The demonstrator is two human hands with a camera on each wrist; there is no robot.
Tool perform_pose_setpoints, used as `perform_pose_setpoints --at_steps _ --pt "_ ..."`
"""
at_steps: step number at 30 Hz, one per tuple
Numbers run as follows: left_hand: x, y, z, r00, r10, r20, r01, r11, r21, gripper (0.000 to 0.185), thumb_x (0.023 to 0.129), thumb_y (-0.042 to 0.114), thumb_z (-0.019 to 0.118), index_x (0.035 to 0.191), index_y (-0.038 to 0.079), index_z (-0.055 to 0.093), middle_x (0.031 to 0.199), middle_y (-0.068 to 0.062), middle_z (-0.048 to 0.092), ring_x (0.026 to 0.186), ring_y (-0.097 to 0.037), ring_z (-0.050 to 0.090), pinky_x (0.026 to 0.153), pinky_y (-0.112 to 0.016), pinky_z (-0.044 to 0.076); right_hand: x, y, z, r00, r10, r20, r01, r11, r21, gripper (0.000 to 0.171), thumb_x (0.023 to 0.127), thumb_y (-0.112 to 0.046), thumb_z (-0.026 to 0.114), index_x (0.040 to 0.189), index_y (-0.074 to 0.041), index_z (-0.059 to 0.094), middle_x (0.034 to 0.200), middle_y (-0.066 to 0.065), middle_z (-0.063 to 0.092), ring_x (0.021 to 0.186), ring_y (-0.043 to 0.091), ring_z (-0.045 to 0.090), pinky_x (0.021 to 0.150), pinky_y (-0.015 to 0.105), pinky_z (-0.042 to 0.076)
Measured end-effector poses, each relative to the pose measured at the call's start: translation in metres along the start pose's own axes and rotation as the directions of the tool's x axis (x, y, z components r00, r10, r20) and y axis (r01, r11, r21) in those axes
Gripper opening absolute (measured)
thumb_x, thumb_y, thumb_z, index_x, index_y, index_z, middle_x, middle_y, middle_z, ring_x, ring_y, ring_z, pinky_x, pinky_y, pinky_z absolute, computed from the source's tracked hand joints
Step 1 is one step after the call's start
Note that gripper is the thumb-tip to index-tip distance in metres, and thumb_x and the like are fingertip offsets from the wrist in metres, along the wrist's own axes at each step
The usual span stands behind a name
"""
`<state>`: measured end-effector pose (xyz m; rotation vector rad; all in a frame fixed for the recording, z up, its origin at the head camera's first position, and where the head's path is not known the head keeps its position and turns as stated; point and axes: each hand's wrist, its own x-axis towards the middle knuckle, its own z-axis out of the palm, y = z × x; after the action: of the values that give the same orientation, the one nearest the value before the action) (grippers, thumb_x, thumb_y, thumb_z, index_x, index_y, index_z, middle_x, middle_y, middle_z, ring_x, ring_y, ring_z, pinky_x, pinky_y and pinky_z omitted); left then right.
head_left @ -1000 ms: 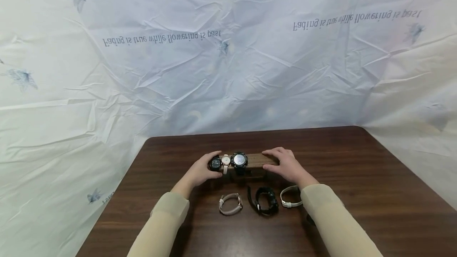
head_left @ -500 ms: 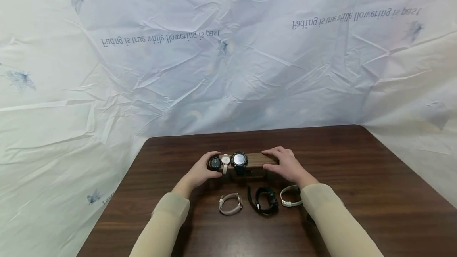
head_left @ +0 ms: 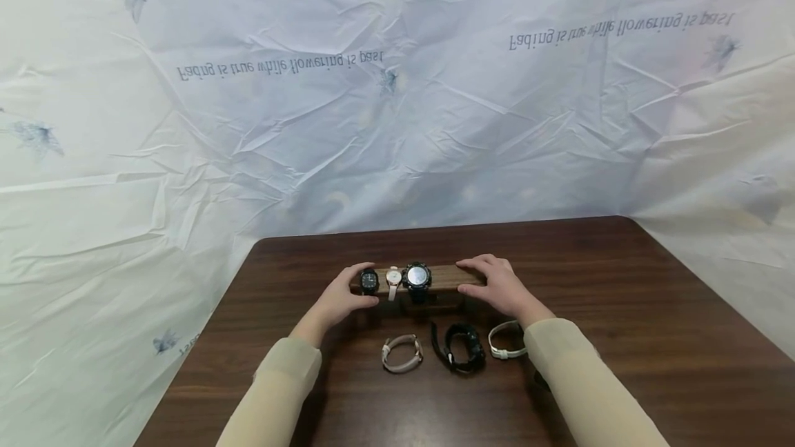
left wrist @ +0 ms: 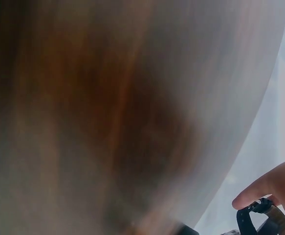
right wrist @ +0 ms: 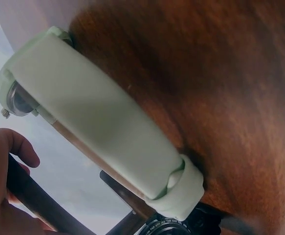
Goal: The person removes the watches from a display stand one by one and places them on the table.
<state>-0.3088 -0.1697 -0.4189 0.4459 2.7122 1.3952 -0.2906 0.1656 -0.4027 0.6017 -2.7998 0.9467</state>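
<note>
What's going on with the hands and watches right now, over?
Left hand pinches small black watch on brown wooden bar stand. Right hand holds stand's other end. Three loose watches lie nearer the person.

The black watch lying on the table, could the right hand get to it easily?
Probably yes. The black watch lies loose on the table, just beside the right hand's wrist, and nothing covers it. That hand rests on the wooden bar, so it would have to let go first.
</note>
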Motion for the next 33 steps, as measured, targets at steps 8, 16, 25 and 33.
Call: perform_pose_setpoints --at_steps 8,16,25,33 --pt "-0.008 -0.002 -0.008 0.998 -0.052 -0.041 0.053 0.998 0.017 0.068 0.067 0.037 0.073 0.127 0.035 0.040 0.133 0.004 0.032 0.108 -0.024 0.044 0.079 -0.046 0.039 -0.001 0.002 0.001 1.000 0.011 0.002 -0.011 1.000 0.002 0.053 0.076 -0.055 0.054 0.123 -0.032 0.046 0.124 0.001 0.038 0.119 0.033 0.023 0.085 0.053 0.030" --pt "-0.015 -0.001 -0.012 0.997 -0.058 -0.048 0.055 0.997 -0.055 0.066 0.066 0.038 0.073 0.125 0.034 0.043 0.125 0.003 0.041 0.098 -0.023 0.051 0.071 -0.040 0.044 0.000 0.002 0.000 1.000 0.007 -0.004 -0.007 1.000 0.007 0.053 0.076 -0.053 0.054 0.123 -0.030 0.046 0.124 0.002 0.038 0.119 0.034 0.023 0.085 0.054 0.030" --pt "-0.028 0.021 -0.018 0.999 -0.041 -0.029 0.038 0.994 -0.098 0.060 0.069 0.030 0.072 0.123 0.030 0.045 0.122 -0.003 0.044 0.095 -0.024 0.052 0.069 -0.039 0.043 0.000 0.001 0.000 1.000 0.007 -0.011 -0.007 1.000 -0.004 0.055 0.076 -0.055 0.053 0.124 -0.030 0.046 0.124 0.002 0.039 0.118 0.034 0.023 0.085 0.053 0.030" --pt "-0.036 0.033 -0.023 0.999 -0.043 -0.017 0.041 0.994 -0.105 0.056 0.072 0.021 0.071 0.123 0.023 0.047 0.123 -0.004 0.043 0.095 -0.023 0.053 0.070 -0.037 0.044 0.001 0.002 0.002 1.000 0.024 -0.005 -0.024 1.000 0.010 0.055 0.075 -0.056 0.054 0.123 -0.031 0.047 0.124 0.001 0.038 0.118 0.032 0.024 0.085 0.053 0.031"
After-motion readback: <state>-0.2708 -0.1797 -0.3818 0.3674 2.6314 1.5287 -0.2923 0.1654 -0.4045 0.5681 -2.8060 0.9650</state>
